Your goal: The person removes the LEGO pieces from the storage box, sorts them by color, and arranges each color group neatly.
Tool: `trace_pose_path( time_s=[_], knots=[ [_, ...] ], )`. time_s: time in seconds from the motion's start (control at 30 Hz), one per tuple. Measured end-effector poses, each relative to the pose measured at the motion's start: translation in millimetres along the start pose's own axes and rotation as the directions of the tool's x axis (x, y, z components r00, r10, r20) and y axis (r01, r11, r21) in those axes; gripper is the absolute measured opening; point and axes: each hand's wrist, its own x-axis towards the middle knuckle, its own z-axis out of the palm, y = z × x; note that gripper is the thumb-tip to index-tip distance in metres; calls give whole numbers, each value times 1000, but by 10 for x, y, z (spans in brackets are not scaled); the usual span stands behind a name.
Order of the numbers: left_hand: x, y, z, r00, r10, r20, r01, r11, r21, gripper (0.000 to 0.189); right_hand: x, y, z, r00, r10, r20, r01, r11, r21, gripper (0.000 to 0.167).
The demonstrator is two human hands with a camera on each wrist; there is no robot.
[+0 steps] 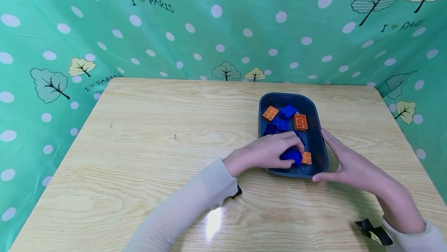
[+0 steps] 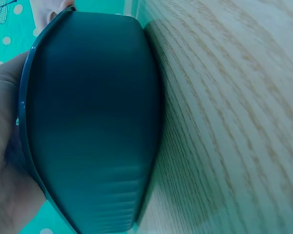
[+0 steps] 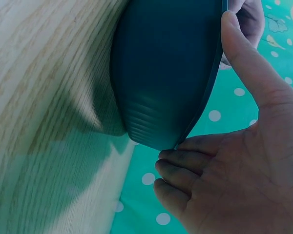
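Observation:
A dark blue plastic bin stands on the wooden table with several toy building bricks inside. My left hand reaches over its near left side, thumb and fingers curled round a rounded blue piece. Beside those fingertips lies an orange brick. My right hand steadies the bin from the right, fingers extended, its thumb at the near right corner and a fingertip by the right rim. In the right wrist view, the thumb lies along the rim. The bin wall hides the left fingertips in the left wrist view.
Farther back in the bin are an orange brick, a blue brick, another orange brick and a dark blue brick. Behind the wooden table hangs a green dotted cloth.

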Motion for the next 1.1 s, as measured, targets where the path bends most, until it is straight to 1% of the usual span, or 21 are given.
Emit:
trace_pose_path(
  time_s=[0.17,0.23,0.3,0.33,0.37,0.43,0.5,0.57,0.67,0.73,0.9,1.0,1.1],
  knots=[
    [-15,-7,-10,1000,-18,-25,17,999,-39,36,-5,-7,-2,1000,0,-2,0,1000,13,131],
    [-17,-10,-14,999,-16,-40,13,998,-57,35,-7,-9,-3,1000,0,-1,0,1000,19,130],
    [-20,-19,-18,998,-12,-66,5,994,-106,36,-9,-10,-2,1000,2,0,-2,1000,20,130],
    [-21,-27,-20,996,-10,-86,-3,989,-145,37,-10,-10,-1,1000,4,1,-4,1000,19,130],
    [-24,-34,-24,994,-10,-111,-12,981,-192,38,-10,-10,0,1000,5,1,-5,1000,20,130],
    [-31,-56,-31,986,-19,-165,-31,955,-296,38,-9,-11,4,1000,7,2,-7,1000,19,130],
    [-49,-72,-45,976,-38,-212,-52,914,-403,38,-7,-13,8,1000,13,4,-14,1000,19,130],
    [-73,-82,-66,969,-69,-239,-57,874,-482,36,-2,-16,11,1000,19,5,-19,1000,17,130],
    [-115,-86,-114,958,-116,-261,-53,826,-561,35,0,-21,11,1000,29,9,-29,999,15,130],
    [-139,-95,-151,950,-144,-278,-50,808,-587,35,0,-20,10,999,33,11,-33,999,19,130],
    [-203,-140,-261,921,-211,-328,-37,790,-612,34,-2,-16,7,999,32,13,-32,999,36,130],
    [-252,-176,-329,904,-261,-339,-18,768,-640,32,-1,-18,11,999,30,14,-31,999,38,130],
    [-302,-213,-393,890,-297,-347,-9,748,-664,32,-4,-18,16,999,33,15,-34,999,40,131]
  ],
)
